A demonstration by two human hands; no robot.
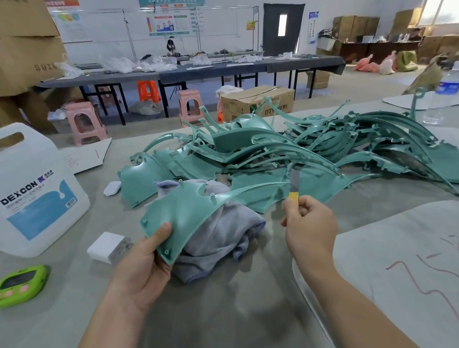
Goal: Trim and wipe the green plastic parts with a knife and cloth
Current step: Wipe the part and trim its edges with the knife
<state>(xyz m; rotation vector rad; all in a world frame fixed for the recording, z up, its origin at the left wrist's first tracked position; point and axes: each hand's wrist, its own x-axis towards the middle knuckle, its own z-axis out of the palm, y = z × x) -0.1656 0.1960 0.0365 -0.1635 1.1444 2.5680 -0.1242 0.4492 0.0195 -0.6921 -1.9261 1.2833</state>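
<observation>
My left hand (145,262) grips one green plastic part (187,211) by its lower corner, thumb on top and fingers (163,231) curled round the edge, holding it over the grey cloth (221,233) on the table (232,321). Just right of the cloth, my right hand (309,222) pinches a yellow-handled knife (293,188), blade up at the part's thin arm; whether it touches I cannot tell. Behind the cloth sprawls a heap of green parts (302,148). Left of the cloth lie a small white box (108,247), a white jug (28,191) and a green timer (17,286).
</observation>
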